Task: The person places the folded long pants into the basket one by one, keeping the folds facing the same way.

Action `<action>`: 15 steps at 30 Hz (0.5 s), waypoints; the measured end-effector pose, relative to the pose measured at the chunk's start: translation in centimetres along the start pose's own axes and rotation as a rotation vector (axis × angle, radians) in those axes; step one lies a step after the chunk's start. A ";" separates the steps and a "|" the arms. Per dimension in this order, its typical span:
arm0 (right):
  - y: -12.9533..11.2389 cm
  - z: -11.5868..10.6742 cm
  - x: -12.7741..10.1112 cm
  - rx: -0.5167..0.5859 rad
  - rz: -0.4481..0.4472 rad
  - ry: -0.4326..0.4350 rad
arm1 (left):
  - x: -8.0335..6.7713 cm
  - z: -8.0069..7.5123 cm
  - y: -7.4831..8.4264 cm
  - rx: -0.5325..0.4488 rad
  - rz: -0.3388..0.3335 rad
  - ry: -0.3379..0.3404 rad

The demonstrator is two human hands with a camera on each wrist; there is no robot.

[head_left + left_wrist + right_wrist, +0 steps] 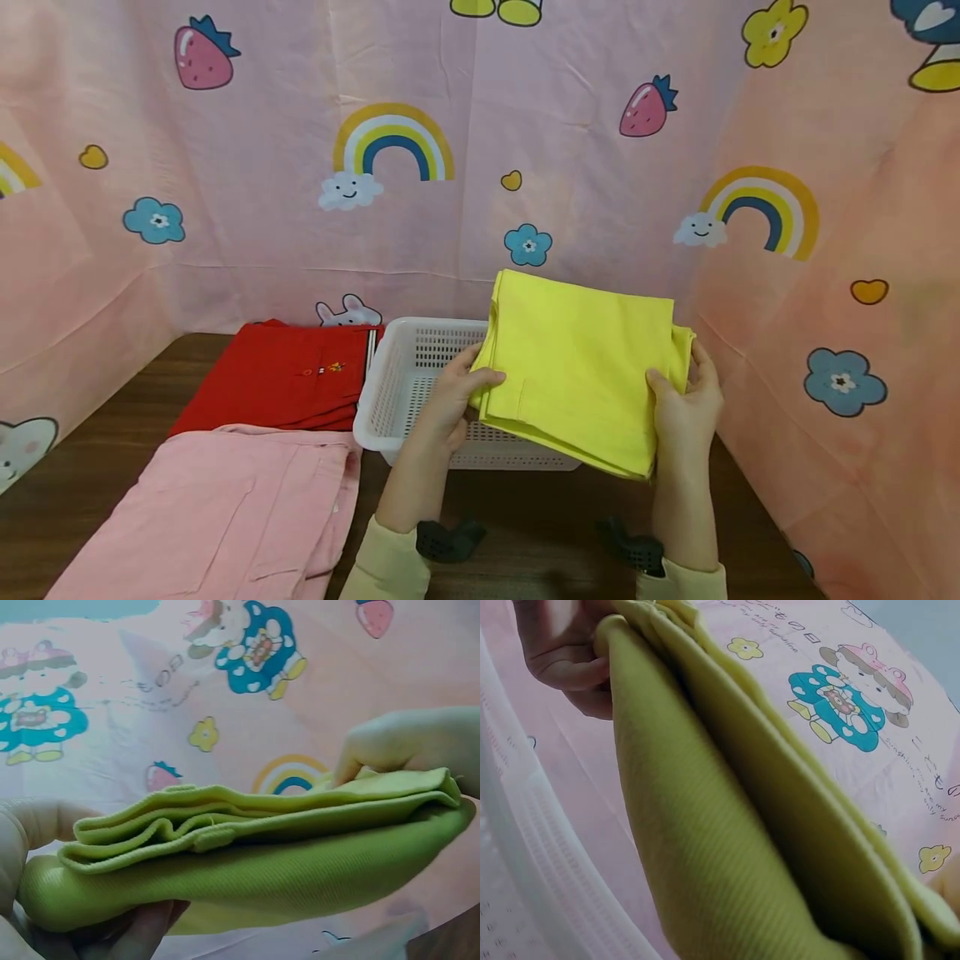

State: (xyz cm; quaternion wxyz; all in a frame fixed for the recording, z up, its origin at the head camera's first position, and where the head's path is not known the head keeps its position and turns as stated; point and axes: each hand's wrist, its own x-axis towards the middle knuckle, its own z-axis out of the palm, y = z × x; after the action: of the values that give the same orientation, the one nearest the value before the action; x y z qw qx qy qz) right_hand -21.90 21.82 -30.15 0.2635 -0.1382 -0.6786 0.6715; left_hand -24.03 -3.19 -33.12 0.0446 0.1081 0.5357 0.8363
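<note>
A folded yellow garment is held up between both hands, overlapping the right part of a white plastic basket in the head view. At its left edge my left hand grips it, thumb on the upper face and fingers underneath. My right hand holds the opposite edge, the thumb lying on top and the fingers behind. Seen from the left wrist, the folded yellow cloth shows several stacked layers along its near side. The right wrist view shows the layers parting slightly.
Left of the basket lies a folded red garment with a small emblem. In front of it a folded pink garment covers the left of the dark wooden table. A printed cloth backdrop encloses the back and sides.
</note>
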 end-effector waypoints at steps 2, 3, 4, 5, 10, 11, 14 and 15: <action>0.1 0.4 0.0 0.001 -0.001 -0.012 | -0.2 -0.3 0.3 0.009 0.000 0.007; 0.2 0.6 0.0 -0.001 -0.006 -0.017 | -0.3 -0.5 0.5 0.014 -0.002 0.006; 0.3 0.8 0.0 -0.005 -0.011 -0.022 | -0.4 -0.7 0.6 0.020 -0.007 0.007; 0.4 1.0 0.0 -0.012 -0.016 -0.028 | -0.4 -0.9 0.7 0.027 -0.009 0.005; 0.9 1.9 -0.2 -0.038 -0.026 -0.062 | -0.7 -2.1 1.2 0.064 -0.020 -0.021; 1.0 2.1 -0.2 -0.034 -0.022 -0.073 | -0.8 -2.4 1.3 0.075 -0.020 -0.027; 1.3 2.6 -0.2 -0.025 -0.001 -0.111 | -0.9 -3.3 1.6 0.116 -0.024 -0.063; 1.4 2.7 -0.2 -0.025 0.008 -0.125 | -1.0 -3.6 1.7 0.132 -0.025 -0.078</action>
State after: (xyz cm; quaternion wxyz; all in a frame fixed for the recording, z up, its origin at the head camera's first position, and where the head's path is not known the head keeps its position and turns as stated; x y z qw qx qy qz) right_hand -23.41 19.50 -31.47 0.2162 -0.1022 -0.7016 0.6713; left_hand -23.82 -7.29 -33.18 0.0688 0.1364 0.5890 0.7935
